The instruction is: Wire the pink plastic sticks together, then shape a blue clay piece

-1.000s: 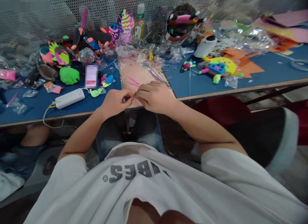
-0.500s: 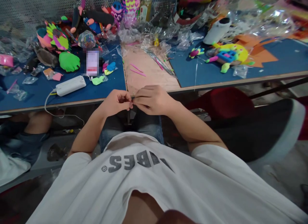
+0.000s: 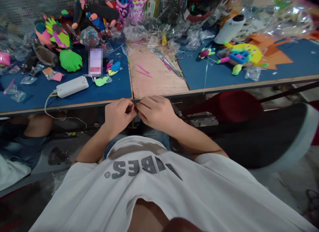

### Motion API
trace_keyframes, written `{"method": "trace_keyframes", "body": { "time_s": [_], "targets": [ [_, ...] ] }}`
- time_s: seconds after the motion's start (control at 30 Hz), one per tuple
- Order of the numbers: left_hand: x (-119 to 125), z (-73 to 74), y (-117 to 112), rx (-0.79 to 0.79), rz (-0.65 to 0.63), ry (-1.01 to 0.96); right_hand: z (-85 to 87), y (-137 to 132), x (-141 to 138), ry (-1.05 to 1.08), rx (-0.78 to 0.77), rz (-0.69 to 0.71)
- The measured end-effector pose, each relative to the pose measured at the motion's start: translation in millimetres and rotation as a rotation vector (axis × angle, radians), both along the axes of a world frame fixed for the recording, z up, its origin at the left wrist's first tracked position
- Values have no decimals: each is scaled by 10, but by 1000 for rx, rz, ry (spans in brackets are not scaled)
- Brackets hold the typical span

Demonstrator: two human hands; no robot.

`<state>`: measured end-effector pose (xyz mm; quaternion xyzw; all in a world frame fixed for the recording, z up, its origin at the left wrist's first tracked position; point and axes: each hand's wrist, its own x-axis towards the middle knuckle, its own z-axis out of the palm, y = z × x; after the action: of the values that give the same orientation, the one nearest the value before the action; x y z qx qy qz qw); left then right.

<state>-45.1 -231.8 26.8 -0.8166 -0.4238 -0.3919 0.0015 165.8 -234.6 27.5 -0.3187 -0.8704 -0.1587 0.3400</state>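
A: State the condition of the fingers.

B: Those of the left hand and right hand are curled, their tips meeting before the bench edge. Contents of the pinch are too small to see; whether anything is grasped cannot be told.

A: Locate the thin strand.

B: It projects rightward past the right hand; its other end is hidden.

A: Identify adjacent items.

B: Beyond the hands, a pale board carries pink sticks and thin wires. Left: a white box. Right: a yellow figure.
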Motion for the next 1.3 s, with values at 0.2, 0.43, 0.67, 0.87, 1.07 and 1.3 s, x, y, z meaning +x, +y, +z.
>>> {"method": "trace_keyframes", "body": {
  "time_s": [0.2,0.43,0.67,0.87,1.07,1.3],
  "targets": [
    [3,-37,-47,152,-26,14,-137,-63,-43,208,-129,9],
    [-48,47,-181,-29,-204,59,-43,-128,141,99,-230,113],
    [-35,111,-277,-270,-172,133,60,-107,243,45,-269,187],
    [5,4,-240,-90,-91,106,-34,-177,123,173,-304,84],
    [-5,34,-257,-97,-149,-24,-104,-142,131,336,-405,187],
    [-22,-30,-191,-206,-198,-96,-182,-116,140,308,-409,179]
  ]
}}
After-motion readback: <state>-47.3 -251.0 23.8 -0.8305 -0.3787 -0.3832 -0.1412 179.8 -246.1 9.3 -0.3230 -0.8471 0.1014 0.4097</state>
